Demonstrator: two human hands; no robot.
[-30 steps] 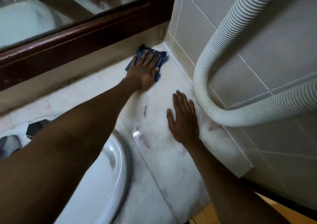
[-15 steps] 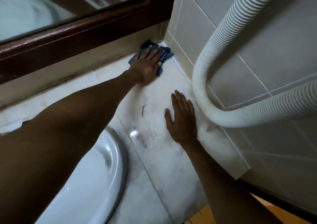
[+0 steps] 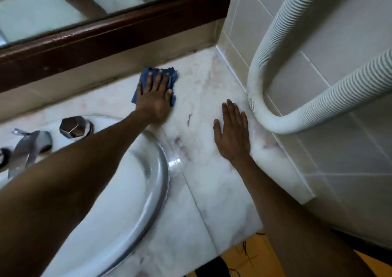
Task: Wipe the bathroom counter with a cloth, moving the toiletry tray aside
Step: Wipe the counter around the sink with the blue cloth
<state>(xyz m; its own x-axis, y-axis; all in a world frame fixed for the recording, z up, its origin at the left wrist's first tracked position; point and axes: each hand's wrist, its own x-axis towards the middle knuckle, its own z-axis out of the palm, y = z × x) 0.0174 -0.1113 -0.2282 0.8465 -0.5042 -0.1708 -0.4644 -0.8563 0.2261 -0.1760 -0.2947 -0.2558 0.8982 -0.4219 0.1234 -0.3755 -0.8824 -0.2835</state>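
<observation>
My left hand (image 3: 154, 98) presses flat on a blue cloth (image 3: 172, 77) on the white marble counter (image 3: 203, 183), near the back wall under the mirror. The cloth sticks out past my fingertips and on both sides of the hand. My right hand (image 3: 232, 134) rests flat on the counter, fingers together, holding nothing, close to the right wall. No toiletry tray is in view.
A white sink basin (image 3: 118, 196) lies left of the wiped area, with a chrome tap (image 3: 27, 147) and a chrome knob (image 3: 74, 127) behind it. A white ribbed hose (image 3: 273, 49) loops along the tiled right wall. A dark wooden mirror frame (image 3: 106, 37) runs along the back.
My left hand has slid the cloth leftward out of the back right corner, along the back wall. The right hand stays flat where it was. The view has shifted, showing the tap.
</observation>
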